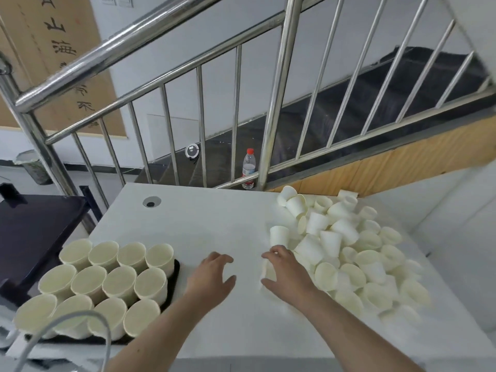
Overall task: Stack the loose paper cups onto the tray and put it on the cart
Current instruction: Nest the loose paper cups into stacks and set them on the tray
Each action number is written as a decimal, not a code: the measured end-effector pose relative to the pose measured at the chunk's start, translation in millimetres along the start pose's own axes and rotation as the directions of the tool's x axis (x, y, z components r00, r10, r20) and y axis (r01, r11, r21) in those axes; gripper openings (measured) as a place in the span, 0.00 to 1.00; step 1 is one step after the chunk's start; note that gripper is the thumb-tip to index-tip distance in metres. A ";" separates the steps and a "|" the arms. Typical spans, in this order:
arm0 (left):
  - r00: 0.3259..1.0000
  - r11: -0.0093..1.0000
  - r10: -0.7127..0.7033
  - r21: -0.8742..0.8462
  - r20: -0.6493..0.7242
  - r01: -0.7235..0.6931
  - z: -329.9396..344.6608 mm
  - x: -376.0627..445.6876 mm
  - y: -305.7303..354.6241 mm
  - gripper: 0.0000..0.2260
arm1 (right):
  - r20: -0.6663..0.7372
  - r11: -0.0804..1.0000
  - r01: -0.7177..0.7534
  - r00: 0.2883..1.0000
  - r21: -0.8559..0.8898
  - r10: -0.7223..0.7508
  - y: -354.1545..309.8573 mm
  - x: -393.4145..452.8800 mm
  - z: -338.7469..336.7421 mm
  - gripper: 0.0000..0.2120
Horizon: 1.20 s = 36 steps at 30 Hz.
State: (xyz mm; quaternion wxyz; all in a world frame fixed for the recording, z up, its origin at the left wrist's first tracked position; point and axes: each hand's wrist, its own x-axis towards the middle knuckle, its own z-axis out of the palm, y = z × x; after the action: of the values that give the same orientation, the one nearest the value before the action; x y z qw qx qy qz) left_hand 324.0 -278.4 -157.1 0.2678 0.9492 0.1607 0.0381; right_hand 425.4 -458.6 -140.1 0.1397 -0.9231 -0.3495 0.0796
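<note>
A black tray (175, 272) at the table's left front holds several upright white paper cups (119, 280) in rows. A big heap of loose white paper cups (346, 248) covers the table's right side. My right hand (284, 269) is at the heap's left edge, its fingers curled round one paper cup (266, 272) that is blurred. My left hand (214, 275) hovers over the bare table between tray and heap, fingers spread and holding nothing.
The white table (204, 218) has a cable hole (151, 202) at the back left. A dark cart (35, 232) stands left of the table. A steel stair railing (271, 111) and a water bottle (248, 169) are behind. A white cable (80, 318) arcs over the tray's front.
</note>
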 end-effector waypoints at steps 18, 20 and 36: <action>0.965 0.997 -0.013 -0.072 0.262 0.034 87.9 175.8 68.5 0.25 | -0.024 0.983 -0.181 0.983 0.038 0.182 111.3 77.5 -34.8 0.24; 0.953 0.996 -0.026 -0.074 0.301 0.051 98.5 195.9 70.5 0.26 | -0.030 0.979 -0.199 0.979 0.046 0.200 117.2 89.0 -34.9 0.23; 0.884 0.979 -0.126 -0.089 0.450 0.184 153.9 256.6 66.6 0.32 | 0.059 0.964 -0.241 0.970 0.109 0.236 146.5 136.1 -22.4 0.23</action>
State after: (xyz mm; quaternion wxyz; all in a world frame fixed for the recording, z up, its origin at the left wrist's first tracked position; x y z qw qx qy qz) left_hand 609.9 -324.8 -257.3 0.3601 0.8977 0.1683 -0.1899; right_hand 623.3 -477.3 -171.5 0.1742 -0.9468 -0.2336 0.1367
